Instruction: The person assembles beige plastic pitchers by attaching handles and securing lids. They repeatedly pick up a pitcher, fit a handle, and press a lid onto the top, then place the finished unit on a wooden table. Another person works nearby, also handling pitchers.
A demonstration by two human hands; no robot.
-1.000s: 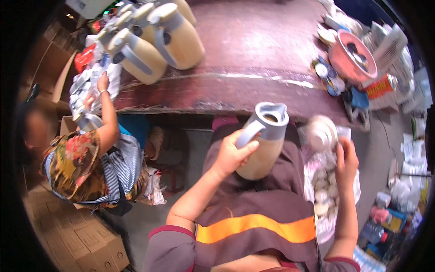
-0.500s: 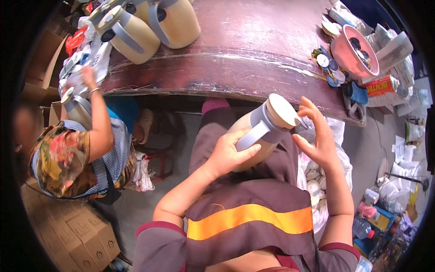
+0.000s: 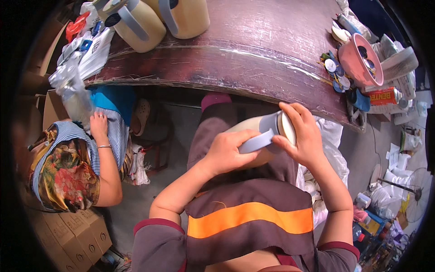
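One cream, round-bodied jug (image 3: 247, 124) with blue-grey collar, tilted above my brown-clothed lap (image 3: 206, 131)

Left hand (image 3: 231, 152): mine, closed round the jug's curved blue-grey handle (image 3: 257, 142).
Right hand (image 3: 304, 138): mine, fingers and thumb clamped on the round white lid (image 3: 287, 128) at the jug's mouth.
Location: short of the near edge of a scuffed, dark-red table (image 3: 253, 63); top tipped toward my right.
Surroundings: several cream jugs with blue-grey handles (image 3: 194, 20) at the table's left; one round, pink plastic basin (image 3: 346, 56) at its right; one whitish, translucent plastic sack (image 3: 337, 156) beside my right forearm; to my left, a co-worker's hand (image 3: 99, 127) at a clear plastic bag (image 3: 76, 97).
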